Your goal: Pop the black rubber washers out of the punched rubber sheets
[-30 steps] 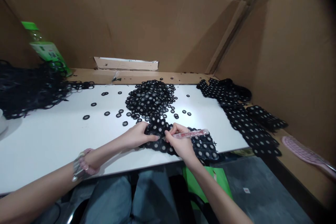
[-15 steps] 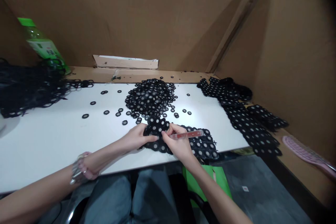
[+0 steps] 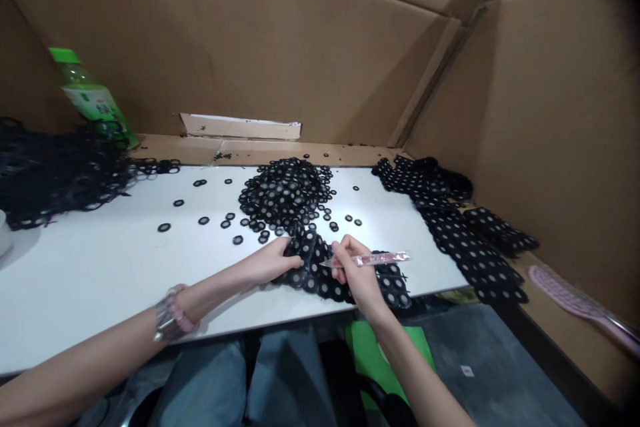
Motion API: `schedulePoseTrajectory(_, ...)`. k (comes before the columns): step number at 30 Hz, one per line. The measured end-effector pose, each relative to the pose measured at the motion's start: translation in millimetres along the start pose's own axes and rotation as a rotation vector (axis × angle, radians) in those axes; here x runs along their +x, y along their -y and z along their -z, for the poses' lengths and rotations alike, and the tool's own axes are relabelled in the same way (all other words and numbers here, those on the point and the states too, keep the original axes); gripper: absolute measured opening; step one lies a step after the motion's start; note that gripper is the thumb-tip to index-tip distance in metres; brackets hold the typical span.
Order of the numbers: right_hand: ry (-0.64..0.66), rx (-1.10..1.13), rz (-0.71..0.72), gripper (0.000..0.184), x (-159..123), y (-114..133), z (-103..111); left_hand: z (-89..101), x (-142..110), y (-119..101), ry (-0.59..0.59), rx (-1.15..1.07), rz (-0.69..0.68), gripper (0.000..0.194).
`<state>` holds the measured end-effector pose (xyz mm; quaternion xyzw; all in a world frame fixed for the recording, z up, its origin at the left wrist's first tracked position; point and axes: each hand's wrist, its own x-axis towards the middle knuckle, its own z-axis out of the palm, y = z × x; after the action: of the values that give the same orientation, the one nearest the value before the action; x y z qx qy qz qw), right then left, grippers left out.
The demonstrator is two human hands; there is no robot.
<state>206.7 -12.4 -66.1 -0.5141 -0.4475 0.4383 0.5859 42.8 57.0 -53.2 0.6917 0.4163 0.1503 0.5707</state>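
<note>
My left hand [image 3: 274, 261] is closed on the left end of a black sheet of joined rings with pale round centres [image 3: 320, 273], thumb on top. Part of that sheet is bunched up under the fingers; the rest stretches right along the table's front edge. Between the fingers of my right hand [image 3: 356, 268] is a slim, pointed tool with a clear and red handle [image 3: 387, 258], held like a pen. Its tip points left, over the sheet; whether it touches is too small to tell. Just behind lies a heap of loose black discs with pale centres [image 3: 285, 190].
Black mesh strips [image 3: 55, 170] are piled at the left, before a green-capped bottle [image 3: 97, 100]. More dotted black sheets [image 3: 460, 240] hang over the right end of the white table [image 3: 110, 280]. A pink hairbrush [image 3: 565, 290] lies at far right. Cardboard walls [image 3: 320, 47] enclose the table.
My right hand with the pointed tool has moved right, away from my left hand and off the bunched part. The view has shifted slightly.
</note>
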Motion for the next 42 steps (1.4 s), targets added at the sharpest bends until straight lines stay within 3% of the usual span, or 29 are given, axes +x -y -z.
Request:
schedulePoseTrajectory(5,0.074,-0.106,-0.045,0.028,-2.1,-0.1,4.9,-3.8,3.0,-7.6,0.005,0.062,-0.067,0.026)
schedulePoseTrajectory(13,-0.021,-0.251,-0.004,0.028,-2.9,-4.3,0.8,-5.4,0.4,-6.1,-0.076,0.154,-0.141,0.032)
schedulePoseTrajectory(18,-0.005,-0.306,-0.010,0.027,-3.3,-4.2,0.5,-9.7,0.4,-2.3,-0.111,0.094,-0.192,0.032)
schedulePoseTrajectory(30,0.023,-0.248,-0.063,0.027,-3.0,-2.1,1.5,-12.4,-0.8,2.4,-0.137,-0.046,-0.100,0.043)
schedulePoseTrajectory(38,0.013,-0.564,0.222,0.031,-4.0,-9.6,-5.1,-15.1,1.1,5.7,-0.136,-0.185,-0.157,0.039)
schedulePoseTrajectory(42,0.028,-0.384,0.129,0.030,-1.6,-7.1,-0.4,-13.8,0.3,0.3,-0.102,-0.208,-0.103,0.041)
